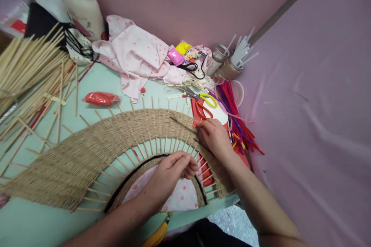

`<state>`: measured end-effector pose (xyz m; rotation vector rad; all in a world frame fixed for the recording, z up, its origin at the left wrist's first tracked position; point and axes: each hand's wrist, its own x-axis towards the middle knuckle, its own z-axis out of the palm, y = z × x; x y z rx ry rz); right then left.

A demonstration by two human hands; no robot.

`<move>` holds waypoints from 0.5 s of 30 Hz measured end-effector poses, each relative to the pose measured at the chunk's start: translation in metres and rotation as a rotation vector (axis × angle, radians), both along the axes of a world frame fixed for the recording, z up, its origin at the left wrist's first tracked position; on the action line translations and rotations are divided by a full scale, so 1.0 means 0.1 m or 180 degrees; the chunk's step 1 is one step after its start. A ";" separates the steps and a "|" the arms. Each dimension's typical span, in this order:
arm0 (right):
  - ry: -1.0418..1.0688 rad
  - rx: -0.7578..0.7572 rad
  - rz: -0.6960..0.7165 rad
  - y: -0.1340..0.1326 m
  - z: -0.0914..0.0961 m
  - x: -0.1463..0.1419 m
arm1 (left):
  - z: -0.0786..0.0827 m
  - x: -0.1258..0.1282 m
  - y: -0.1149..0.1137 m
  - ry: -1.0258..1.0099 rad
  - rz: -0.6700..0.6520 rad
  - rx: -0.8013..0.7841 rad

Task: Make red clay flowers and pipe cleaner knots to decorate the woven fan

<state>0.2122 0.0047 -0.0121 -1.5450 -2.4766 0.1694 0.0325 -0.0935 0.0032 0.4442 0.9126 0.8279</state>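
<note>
A fan-shaped weaving lies across the table, its wide band (130, 127) of tan twine worked over thin wooden sticks. Inside its curve is a half-circle of pink dotted cloth (181, 197) edged with black cord. My right hand (214, 135) is closed in a pinch at the band's right part, on a loose dark twine strand (185, 125); its fingertips are partly hidden. Above the bare sticks and the inner half-circle, my left hand (176, 166) has its fingers curled in toward the thumb. Whatever it may hold is hidden.
Scissors (199, 96) with yellow handles lie beyond my right hand, near pipe cleaners (228, 100). Loose wooden sticks (34, 77) pile up at left, by a white bottle (84, 11). A red packet (101, 98) and crumpled pink cloth (139, 46) lie behind the band. Jars (232, 69) hold white sticks.
</note>
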 end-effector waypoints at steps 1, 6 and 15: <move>-0.0055 0.0027 -0.0033 -0.01 0.00 -0.01 | 0.00 0.00 0.00 -0.0004 0.0000 0.0000; -0.0242 0.0182 -0.0079 -0.06 -0.02 -0.03 | 0.00 0.00 0.00 -0.0016 0.0008 -0.0012; -0.0842 0.0532 0.0144 -0.15 -0.02 -0.05 | -0.04 0.00 0.00 -0.0060 0.0024 -0.0024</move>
